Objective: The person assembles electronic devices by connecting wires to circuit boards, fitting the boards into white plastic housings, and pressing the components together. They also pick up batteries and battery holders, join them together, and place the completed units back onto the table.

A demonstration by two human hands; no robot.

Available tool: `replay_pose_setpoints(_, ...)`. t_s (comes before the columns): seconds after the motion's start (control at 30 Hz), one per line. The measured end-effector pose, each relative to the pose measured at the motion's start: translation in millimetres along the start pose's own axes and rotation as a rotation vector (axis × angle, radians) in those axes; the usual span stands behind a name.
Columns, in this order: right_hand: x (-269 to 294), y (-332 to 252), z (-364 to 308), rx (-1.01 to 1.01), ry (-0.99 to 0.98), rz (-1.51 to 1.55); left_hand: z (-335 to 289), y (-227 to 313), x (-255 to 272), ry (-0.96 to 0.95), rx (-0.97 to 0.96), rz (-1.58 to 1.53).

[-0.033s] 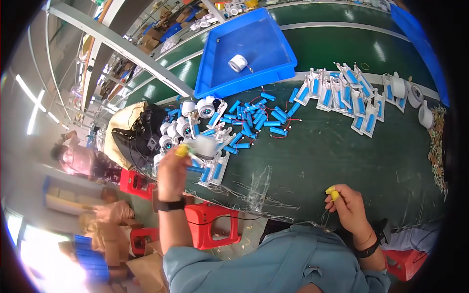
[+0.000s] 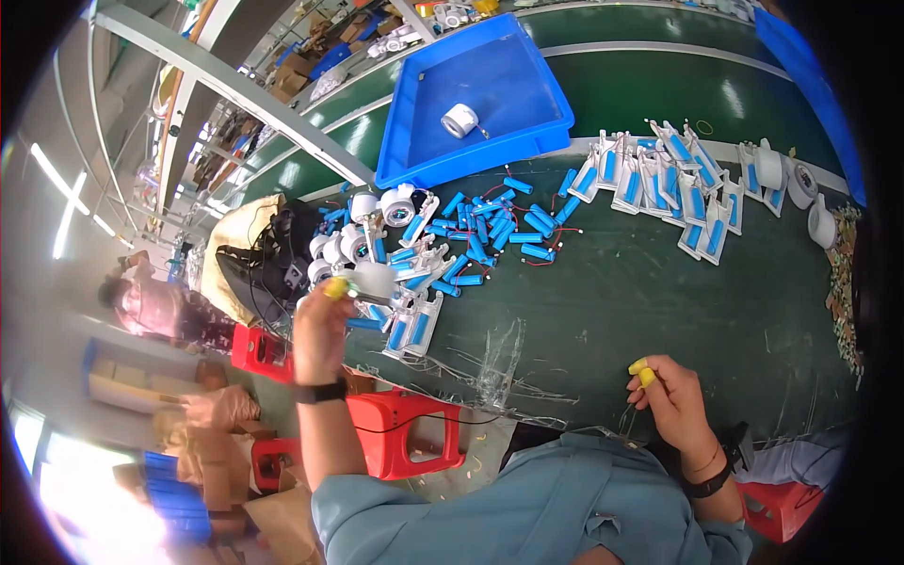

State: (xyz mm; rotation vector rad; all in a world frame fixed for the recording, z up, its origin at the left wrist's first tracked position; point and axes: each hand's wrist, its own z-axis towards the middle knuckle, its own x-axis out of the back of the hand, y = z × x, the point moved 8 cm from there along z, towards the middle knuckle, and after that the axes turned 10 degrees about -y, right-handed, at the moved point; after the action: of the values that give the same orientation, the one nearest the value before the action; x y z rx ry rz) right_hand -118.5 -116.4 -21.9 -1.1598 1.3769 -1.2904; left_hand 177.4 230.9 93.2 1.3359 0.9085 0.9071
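My left hand (image 2: 320, 330), with a yellow finger cover, is closed on a white round-headed part (image 2: 376, 281), blurred by motion, at the pile's near-left side. A blue cylinder (image 2: 363, 323) shows just below it; whether it belongs to the held part I cannot tell. Behind lie white round-headed units (image 2: 397, 207), with loose blue cylindrical batteries (image 2: 504, 226) with red wires beside them. My right hand (image 2: 670, 394), yellow covers on thumb and forefinger, rests near the table's front edge. Its fingertips are pinched together and nothing shows in them.
A blue tray (image 2: 471, 165) holding one white round part (image 2: 460, 121) stands at the back. White flat pieces with blue batteries (image 2: 659, 179) are heaped at the far right. A black bag (image 2: 268, 250) lies at the left; red stools (image 2: 400, 433) stand below. Clear tape (image 2: 494, 381) marks the table's front edge.
My left hand has shifted slightly left with the white part in it. My right hand has not visibly moved.
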Motion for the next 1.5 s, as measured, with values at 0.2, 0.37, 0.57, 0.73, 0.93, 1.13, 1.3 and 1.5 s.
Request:
replay_pose_setpoints(0.2, 1.0, 1.6, 0.1, -0.011, 0.011, 0.010, 24.8, 18.1, 158.8, 0.343, -0.105, 0.042)
replay_pose_setpoints(0.37, -0.2, 4.4, 2.0, -0.030, 0.020, 0.005, 30.2, 18.4, 239.1, 0.663, -0.060, 0.382)
replay_pose_setpoints(0.57, 2.4, 2.3, -0.1, -0.036, 0.034, 0.011, 49.0, -34.3, 336.2, 0.598, -0.102, 0.606)
replay_pose_setpoints(0.73, -0.1, 4.1, 4.2, -0.054, 0.030, 0.015, 48.8, -95.7, 338.8, 0.596, 0.149, 0.718)
replay_pose_setpoints(0.93, 2.7, 5.5, 3.6, -0.074, 0.046, 0.026, 36.7, -64.4, 289.0, 0.757, -0.044, 0.919)
replay_pose_setpoints(1.13, -0.4, 4.4, 5.7, -0.049, 0.029, 0.009, 40.6, 9.4, 146.6, 0.684, -0.540, 0.840)
replay_pose_setpoints(1.3, 1.7, 5.5, 2.6, -0.047, 0.025, -0.008, 13.6, 60.2, -103.8, 0.138, -0.884, 1.207)
replay_pose_setpoints(1.5, 5.3, 9.2, 2.5, -0.127, 0.033, 0.074, -64.2, 64.1, -276.5, -0.360, -1.227, 0.921)
